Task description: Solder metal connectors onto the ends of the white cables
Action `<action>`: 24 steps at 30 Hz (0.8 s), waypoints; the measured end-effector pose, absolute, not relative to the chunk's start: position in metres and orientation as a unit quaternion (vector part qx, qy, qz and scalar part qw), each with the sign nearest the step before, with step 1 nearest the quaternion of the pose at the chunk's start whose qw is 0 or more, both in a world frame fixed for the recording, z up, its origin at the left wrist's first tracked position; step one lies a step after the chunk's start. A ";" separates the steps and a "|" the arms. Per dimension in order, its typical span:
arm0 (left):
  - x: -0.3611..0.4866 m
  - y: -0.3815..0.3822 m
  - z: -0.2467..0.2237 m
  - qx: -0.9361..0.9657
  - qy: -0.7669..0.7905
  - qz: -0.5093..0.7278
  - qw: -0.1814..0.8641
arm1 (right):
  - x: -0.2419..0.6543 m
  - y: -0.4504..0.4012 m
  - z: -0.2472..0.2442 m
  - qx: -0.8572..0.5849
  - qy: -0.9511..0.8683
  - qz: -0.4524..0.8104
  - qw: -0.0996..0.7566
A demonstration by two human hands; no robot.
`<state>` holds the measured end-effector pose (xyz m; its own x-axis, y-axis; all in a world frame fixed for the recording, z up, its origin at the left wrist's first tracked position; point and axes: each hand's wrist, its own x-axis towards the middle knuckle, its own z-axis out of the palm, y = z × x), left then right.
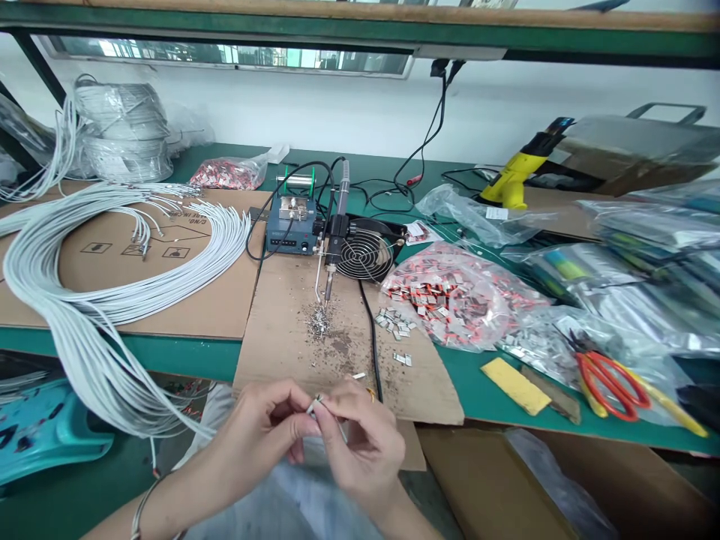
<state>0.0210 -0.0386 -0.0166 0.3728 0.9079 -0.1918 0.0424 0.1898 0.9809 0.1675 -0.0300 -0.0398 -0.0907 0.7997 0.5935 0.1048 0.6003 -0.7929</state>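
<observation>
My left hand (270, 424) and my right hand (363, 435) meet at the front edge of the cardboard, thumbs and fingertips pinched together. Between them is the end of a white cable (316, 406), with small dark and greenish wire tips showing. The fingers cover most of it. Beyond my hands, a soldering iron (329, 281) hangs tip-down in a stand above a pile of solder crumbs (319, 324). Small metal connector pieces (395, 322) lie on the cardboard to the right. A large bundle of white cables (61, 300) loops off to the left.
A blue soldering station (289, 232) and a round fan (364, 255) stand behind. To the right lie a bag of red-and-silver parts (450, 300), a yellow sponge (516, 385), red-handled scissors (613, 382) and a yellow heat gun (514, 176). Wrapped cable coils (121, 131) sit back left.
</observation>
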 end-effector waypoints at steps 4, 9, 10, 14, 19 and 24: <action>0.014 -0.039 -0.011 0.593 0.468 0.312 0.576 | 0.184 -0.023 -0.021 -0.362 -0.714 0.378 0.465; 0.015 -0.038 -0.002 0.708 0.502 0.266 0.420 | 0.196 -0.014 0.003 -0.392 -0.746 0.386 0.375; 0.016 -0.038 -0.001 0.721 0.501 0.258 0.403 | 0.197 -0.013 0.005 -0.396 -0.751 0.382 0.365; 0.017 -0.038 0.003 0.739 0.504 0.242 0.377 | 0.199 -0.011 0.003 -0.396 -0.762 0.383 0.340; 0.022 -0.037 -0.002 0.655 0.505 0.282 0.486 | 0.192 -0.013 -0.011 -0.382 -0.706 0.418 0.427; 0.028 -0.036 -0.015 0.524 0.470 0.339 0.625 | 0.176 -0.025 -0.028 -0.364 -0.661 0.370 0.542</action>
<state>0.0280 -0.0359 -0.0155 0.3287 0.9154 -0.2324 0.0690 0.2221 0.9726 0.1759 -0.0247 -0.0280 -0.1471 0.8820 0.4476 0.0795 0.4616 -0.8835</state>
